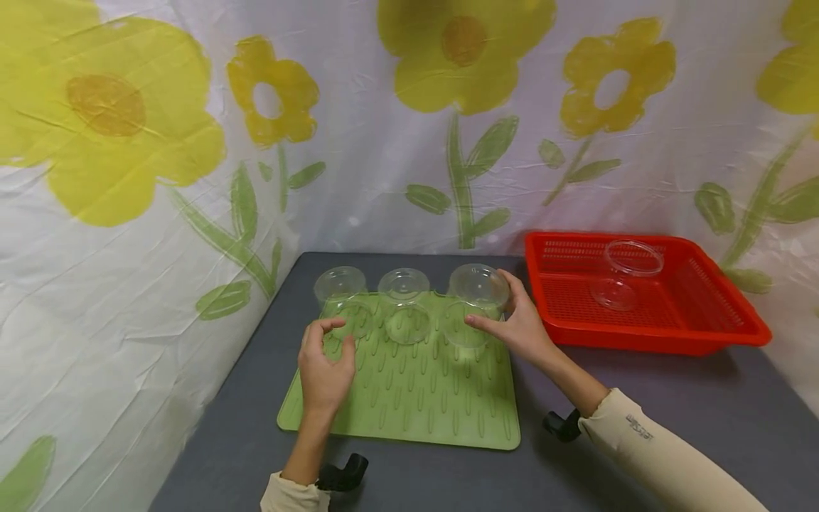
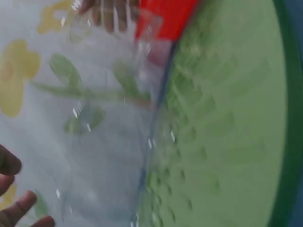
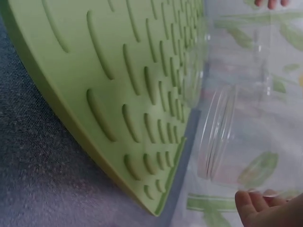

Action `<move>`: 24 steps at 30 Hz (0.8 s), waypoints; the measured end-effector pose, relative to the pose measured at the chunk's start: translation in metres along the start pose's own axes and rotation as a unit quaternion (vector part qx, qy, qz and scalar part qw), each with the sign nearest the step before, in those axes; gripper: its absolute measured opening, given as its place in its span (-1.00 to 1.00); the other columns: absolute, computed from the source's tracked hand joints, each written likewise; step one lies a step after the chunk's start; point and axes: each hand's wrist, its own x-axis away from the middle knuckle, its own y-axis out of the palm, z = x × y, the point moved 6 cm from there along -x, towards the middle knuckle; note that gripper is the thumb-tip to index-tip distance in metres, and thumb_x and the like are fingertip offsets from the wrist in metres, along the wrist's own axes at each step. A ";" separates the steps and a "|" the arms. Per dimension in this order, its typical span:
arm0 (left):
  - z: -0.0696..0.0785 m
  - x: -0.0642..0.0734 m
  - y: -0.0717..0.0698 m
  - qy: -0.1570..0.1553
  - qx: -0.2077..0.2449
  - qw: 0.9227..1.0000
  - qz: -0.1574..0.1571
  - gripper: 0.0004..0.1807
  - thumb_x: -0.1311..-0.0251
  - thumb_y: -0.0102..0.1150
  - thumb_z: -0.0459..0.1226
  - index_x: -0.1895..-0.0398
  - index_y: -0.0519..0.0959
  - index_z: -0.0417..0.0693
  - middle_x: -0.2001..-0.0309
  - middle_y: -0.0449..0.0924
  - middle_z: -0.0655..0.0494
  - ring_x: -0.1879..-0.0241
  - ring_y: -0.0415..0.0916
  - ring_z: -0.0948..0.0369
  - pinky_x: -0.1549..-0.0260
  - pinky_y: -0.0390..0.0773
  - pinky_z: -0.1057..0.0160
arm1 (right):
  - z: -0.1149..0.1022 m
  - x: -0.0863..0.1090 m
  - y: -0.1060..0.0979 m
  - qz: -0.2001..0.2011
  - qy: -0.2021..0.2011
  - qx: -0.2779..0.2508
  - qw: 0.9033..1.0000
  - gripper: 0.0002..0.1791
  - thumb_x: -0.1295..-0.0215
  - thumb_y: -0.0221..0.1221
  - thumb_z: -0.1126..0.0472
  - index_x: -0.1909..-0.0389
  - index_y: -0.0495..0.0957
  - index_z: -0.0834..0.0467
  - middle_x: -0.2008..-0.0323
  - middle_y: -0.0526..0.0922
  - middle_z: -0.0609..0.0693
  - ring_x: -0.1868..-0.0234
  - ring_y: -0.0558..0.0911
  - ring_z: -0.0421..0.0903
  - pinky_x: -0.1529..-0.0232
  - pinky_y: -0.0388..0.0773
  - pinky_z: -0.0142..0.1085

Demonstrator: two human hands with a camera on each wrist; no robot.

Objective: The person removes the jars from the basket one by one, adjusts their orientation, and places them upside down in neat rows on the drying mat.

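Three clear plastic containers stand in a row along the back of a green ridged mat (image 1: pixel 397 405). My right hand (image 1: pixel 521 323) holds the right container (image 1: pixel 478 288), thumb in front and fingers at its far side. In the right wrist view the ringed rim of this container (image 3: pixel 220 132) faces the mat; whether it touches the mat I cannot tell. My left hand (image 1: pixel 328 366) is just in front of the left container (image 1: pixel 340 284), thumb and fingers spread apart and gripping nothing. The middle container (image 1: pixel 404 284) stands untouched between the hands.
A red plastic basket (image 1: pixel 646 338) is at the right on the dark grey table (image 1: pixel 614 419), with another clear container (image 1: pixel 633 257) inside. A cloth printed with yellow flowers (image 1: pixel 358 178) hangs behind the table and along its left side.
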 end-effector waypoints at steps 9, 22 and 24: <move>-0.050 -0.003 -0.008 -0.107 -0.201 0.959 -0.171 -0.42 -0.30 0.18 -0.29 -0.39 0.40 -0.19 -0.45 0.27 -0.36 -0.47 0.11 -0.38 -0.28 0.15 -0.54 | 0.020 -0.012 0.013 0.003 0.045 0.060 0.997 0.25 -0.09 0.50 -0.15 -0.65 -0.11 -0.02 -0.56 0.17 0.19 -0.38 0.40 0.32 -0.25 0.48 0.21; -0.070 0.018 0.002 -0.169 -0.334 0.867 -0.327 -0.26 -0.38 0.15 -0.07 -0.49 0.27 -0.33 -0.54 -0.07 -0.53 -0.48 -0.30 -0.61 -0.25 -0.16 -0.70 | 0.033 -0.025 0.022 0.012 0.032 0.076 0.997 0.25 -0.09 0.52 -0.08 -0.63 -0.08 0.09 -0.56 0.16 0.23 -0.43 0.37 0.31 -0.33 0.43 0.21; -0.071 0.019 0.002 -0.171 -0.339 0.862 -0.335 -0.24 -0.37 0.16 -0.06 -0.49 0.26 -0.34 -0.53 -0.07 -0.54 -0.48 -0.31 -0.61 -0.25 -0.16 -0.70 | 0.034 -0.026 0.021 0.012 0.035 0.082 0.996 0.25 -0.09 0.52 -0.08 -0.63 -0.08 0.10 -0.56 0.15 0.23 -0.43 0.37 0.30 -0.33 0.43 0.20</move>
